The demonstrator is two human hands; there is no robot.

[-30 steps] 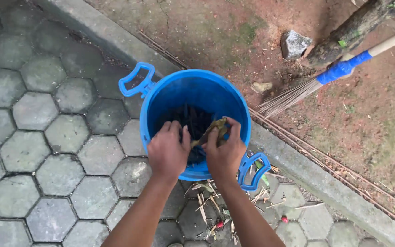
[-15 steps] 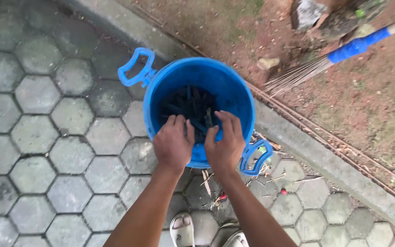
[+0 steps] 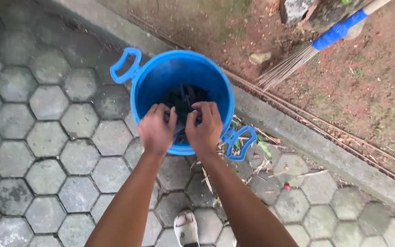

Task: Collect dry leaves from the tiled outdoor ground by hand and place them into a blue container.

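paving [image 3: 46,137]: grey hexagon blocks, carrying the bucket
dirt strip [image 3: 366,91]: running past the far side of the bucket, beyond a concrete curb [image 3: 307,137]
bucket [image 3: 161,77]: blue, two handles, sitting upright by that curb
broom [image 3: 316,43]: lying on the dirt, off to the bucket's right
left hand [image 3: 157,130]: hanging over the bucket's near rim, fingers curled loosely, can't tell if it's gripping anything
right hand [image 3: 204,126]: just beside it, fingers pinching dark leaf litter [image 3: 184,98] inside the bucket
scraps [image 3: 252,160]: lying around the bucket's right handle
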